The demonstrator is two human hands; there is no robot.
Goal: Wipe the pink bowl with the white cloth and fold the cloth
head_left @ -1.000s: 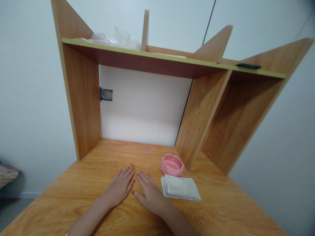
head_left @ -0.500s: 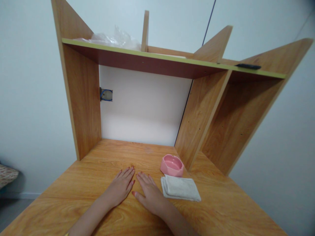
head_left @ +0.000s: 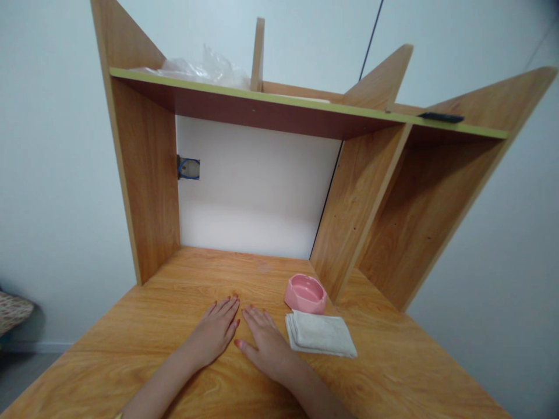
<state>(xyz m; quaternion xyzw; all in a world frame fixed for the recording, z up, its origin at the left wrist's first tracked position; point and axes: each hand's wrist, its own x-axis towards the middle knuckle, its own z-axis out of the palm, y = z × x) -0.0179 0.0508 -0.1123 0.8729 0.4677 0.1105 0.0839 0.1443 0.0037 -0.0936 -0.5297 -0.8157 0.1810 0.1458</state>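
My left hand (head_left: 215, 331) lies palm down on the wooden desk (head_left: 209, 384), fingers stretched out and holding nothing. Beside it, a small gap apart, my right hand (head_left: 266, 343) rests flat in the same way with its thumb out to the left. Just right of my right hand is a folded whitish cloth (head_left: 323, 334). Behind the cloth stands a pink angular bowl (head_left: 305, 295), with nothing visible inside it. Neither hand appears to touch the cloth or the bowl.
A wooden hutch rises at the back, with a left side panel (head_left: 151, 186), a divider (head_left: 362, 209) and an upper shelf (head_left: 262, 99). Crumpled clear plastic (head_left: 209, 70) and a flat black object (head_left: 441, 117) lie on that shelf. A wall opening (head_left: 190, 169) shows blue wire.
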